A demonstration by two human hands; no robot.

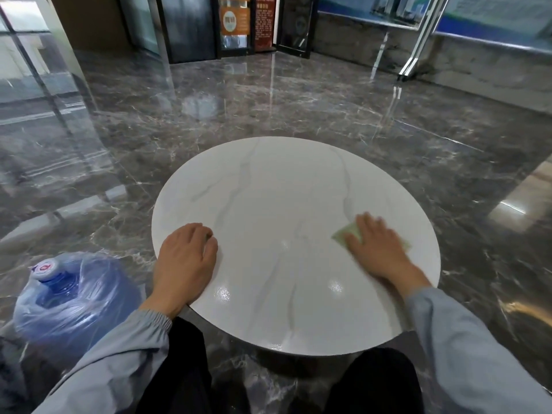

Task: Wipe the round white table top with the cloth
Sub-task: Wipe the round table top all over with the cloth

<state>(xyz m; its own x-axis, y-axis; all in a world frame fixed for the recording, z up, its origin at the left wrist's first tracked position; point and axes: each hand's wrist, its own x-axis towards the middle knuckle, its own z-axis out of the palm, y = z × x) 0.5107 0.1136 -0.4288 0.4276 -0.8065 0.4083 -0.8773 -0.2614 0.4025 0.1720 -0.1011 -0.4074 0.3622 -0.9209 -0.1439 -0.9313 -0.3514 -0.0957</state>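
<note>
One round white counter point(283, 204) with grey veins, one pale green cloth point(348, 234), two hands, and one blue jug point(68, 294) on the floor point(298, 100) left of the counter. The right hand point(376, 246) lies flat, fingers straight, pressing the cloth onto the counter's right side. The left hand point(185, 258) rests palm down on the counter's left edge, fingers loosely bent, holding nothing.

Worktops: one round white worktop point(283, 186) before me.
Cloths: one pale green cloth point(346, 234).
Hands: two, my left hand point(185, 258) and my right hand point(378, 249).
Sleeves: two grey-blue ones, my left sleeve point(119, 363) and right sleeve point(466, 348).
Water jugs: one blue water jug point(74, 297) in clear plastic wrap.
Posters: two, an orange poster point(234, 19) and a red poster point(264, 23).
</note>
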